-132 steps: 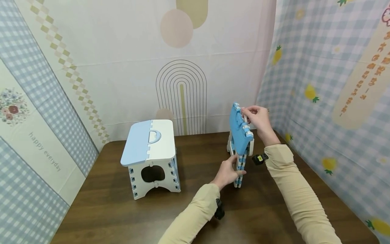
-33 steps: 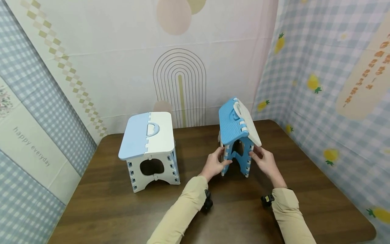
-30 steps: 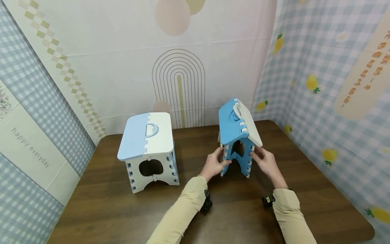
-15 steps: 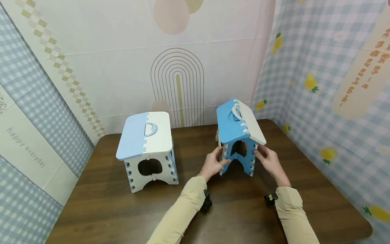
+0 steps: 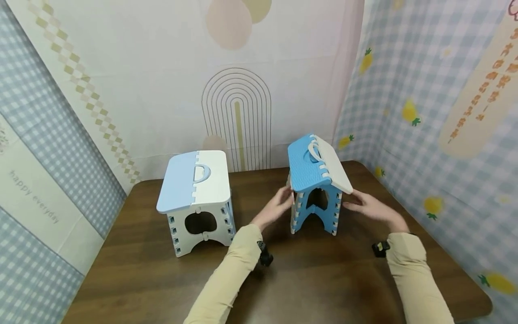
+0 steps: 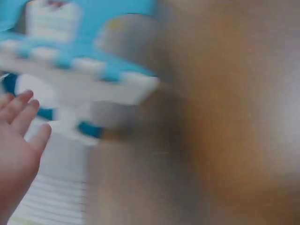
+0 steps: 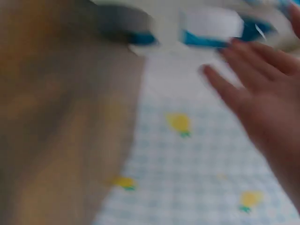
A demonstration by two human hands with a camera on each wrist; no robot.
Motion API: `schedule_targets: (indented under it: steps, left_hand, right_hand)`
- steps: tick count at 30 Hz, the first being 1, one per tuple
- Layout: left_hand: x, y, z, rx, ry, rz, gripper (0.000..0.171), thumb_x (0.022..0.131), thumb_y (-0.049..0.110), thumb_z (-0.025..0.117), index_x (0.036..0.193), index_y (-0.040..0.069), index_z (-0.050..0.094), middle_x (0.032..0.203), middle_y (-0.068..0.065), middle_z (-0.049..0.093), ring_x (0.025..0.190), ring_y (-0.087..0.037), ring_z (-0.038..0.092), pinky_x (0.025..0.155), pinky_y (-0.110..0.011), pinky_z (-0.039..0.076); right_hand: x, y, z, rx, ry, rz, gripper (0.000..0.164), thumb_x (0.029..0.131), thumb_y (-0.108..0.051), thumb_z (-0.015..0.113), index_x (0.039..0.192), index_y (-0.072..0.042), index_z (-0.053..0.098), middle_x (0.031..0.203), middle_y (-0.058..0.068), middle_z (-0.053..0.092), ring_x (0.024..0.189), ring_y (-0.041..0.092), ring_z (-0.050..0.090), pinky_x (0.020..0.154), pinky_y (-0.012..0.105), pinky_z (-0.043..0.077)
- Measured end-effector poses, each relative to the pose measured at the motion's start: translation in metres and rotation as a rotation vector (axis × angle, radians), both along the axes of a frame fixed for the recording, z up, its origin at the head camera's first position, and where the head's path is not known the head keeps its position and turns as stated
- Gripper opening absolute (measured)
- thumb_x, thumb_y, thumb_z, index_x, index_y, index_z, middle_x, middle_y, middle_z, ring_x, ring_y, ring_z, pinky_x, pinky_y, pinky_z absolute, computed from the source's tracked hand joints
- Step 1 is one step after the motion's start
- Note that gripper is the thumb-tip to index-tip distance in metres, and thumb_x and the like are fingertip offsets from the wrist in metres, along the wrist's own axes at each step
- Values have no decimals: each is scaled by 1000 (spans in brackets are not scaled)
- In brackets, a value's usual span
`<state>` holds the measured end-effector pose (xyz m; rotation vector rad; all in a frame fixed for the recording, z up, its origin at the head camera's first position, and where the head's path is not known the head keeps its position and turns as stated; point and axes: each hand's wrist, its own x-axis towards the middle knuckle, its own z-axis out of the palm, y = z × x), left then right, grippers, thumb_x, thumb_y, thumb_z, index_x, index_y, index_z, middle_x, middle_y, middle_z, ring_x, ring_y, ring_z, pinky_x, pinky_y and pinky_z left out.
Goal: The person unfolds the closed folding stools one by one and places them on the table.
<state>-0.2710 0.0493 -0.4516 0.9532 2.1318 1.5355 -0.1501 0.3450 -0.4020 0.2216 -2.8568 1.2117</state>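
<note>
A blue and white folding stool (image 5: 309, 168) stands partly unfolded at the right of the table, its top halves sloping like a roof with a white handle along the ridge. My left hand (image 5: 276, 207) is at its left side, fingers extended; in the left wrist view the left hand (image 6: 18, 145) has straight fingers beside the stool's leg panel. To the right of the stool is my right hand (image 5: 371, 207), just under the edge of the white half. The right wrist view shows the right hand (image 7: 262, 84) with fingers spread out, blurred by motion.
A second folding stool (image 5: 196, 198), pale blue and white with a flat top, stands fully unfolded at the left of the brown table (image 5: 283, 288). Patterned cloth (image 5: 243, 90) hangs behind the table and along both sides.
The stool went from folded flat to partly spread, its white half swinging out to the right. In the last half second both hands have come off its legs and moved outward.
</note>
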Motion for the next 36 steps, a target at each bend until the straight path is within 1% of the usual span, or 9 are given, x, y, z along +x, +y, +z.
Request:
schedule_targets:
  steps: [2, 4, 8, 10, 14, 18, 23, 30, 36]
  left_hand:
    - [-3, -3, 15, 39, -15, 82, 59, 106, 40, 33, 155, 12, 18, 160, -14, 26, 147, -31, 28, 120, -48, 25]
    - [-5, -2, 31, 47, 12, 174, 62, 105, 47, 25, 156, 13, 16, 161, -13, 23, 148, -30, 25, 121, -48, 23]
    - [-2, 12, 64, 17, 168, 264, 68, 103, 53, 21, 157, 14, 7, 165, -7, 7, 153, -25, 7, 124, -45, 13]
    - [1, 24, 78, -28, 268, 269, 69, 103, 54, 22, 157, 16, 3, 166, -3, -1, 153, -22, -1, 125, -44, 7]
    - [9, 46, 96, -118, 444, 238, 70, 103, 52, 29, 157, 17, 1, 165, 0, -7, 153, -20, -6, 125, -45, 4]
    - [16, 62, 98, -195, 542, 190, 70, 103, 53, 29, 157, 17, 5, 166, 0, -2, 154, -21, -1, 124, -49, 9]
    - [25, 70, 88, -280, 544, 176, 67, 104, 52, 24, 157, 18, 5, 166, 1, 0, 153, -21, 6, 123, -50, 14]
    - [23, 73, 96, -313, 536, 197, 63, 104, 53, 20, 157, 25, 0, 164, 9, -5, 153, -19, 7, 123, -54, 11]
    - [24, 69, 99, -382, 521, 203, 62, 103, 55, 17, 157, 27, 1, 164, 12, -4, 153, -18, 7, 123, -54, 10]
  right_hand:
    - [2, 8, 13, 18, 6, -57, 63, 103, -23, 47, 153, 3, 19, 154, 32, 24, 139, 53, 27, 106, 64, 34]
    - [4, 10, 24, -15, 40, -180, 63, 104, -30, 42, 153, 2, 18, 156, 30, 22, 141, 51, 24, 109, 64, 30]
    - [-3, -7, 44, -92, 108, -380, 67, 103, -48, 32, 156, -10, 16, 161, 20, 18, 145, 45, 21, 113, 62, 26]
    - [-14, -21, 52, -67, 126, -392, 68, 103, -50, 30, 156, -10, 15, 162, 19, 15, 147, 44, 18, 115, 61, 22]
    - [-43, -47, 61, -6, 66, -322, 71, 103, -51, 28, 157, -9, 7, 164, 15, 2, 151, 40, 5, 120, 60, 11]
    - [-60, -62, 58, 14, -37, -273, 74, 102, -53, 26, 156, -10, -1, 164, 15, -5, 150, 40, 1, 120, 60, 9]
    - [-61, -68, 52, 4, -122, -315, 70, 104, -51, 23, 157, -10, 5, 164, 16, 3, 151, 39, 3, 120, 58, 11]
    - [-61, -63, 60, 15, -61, -341, 68, 103, -51, 26, 157, -12, 11, 164, 14, 9, 151, 37, 8, 121, 56, 13]
    - [-59, -65, 61, 29, -63, -344, 68, 103, -52, 27, 157, -13, 10, 164, 14, 10, 151, 37, 9, 121, 56, 15]
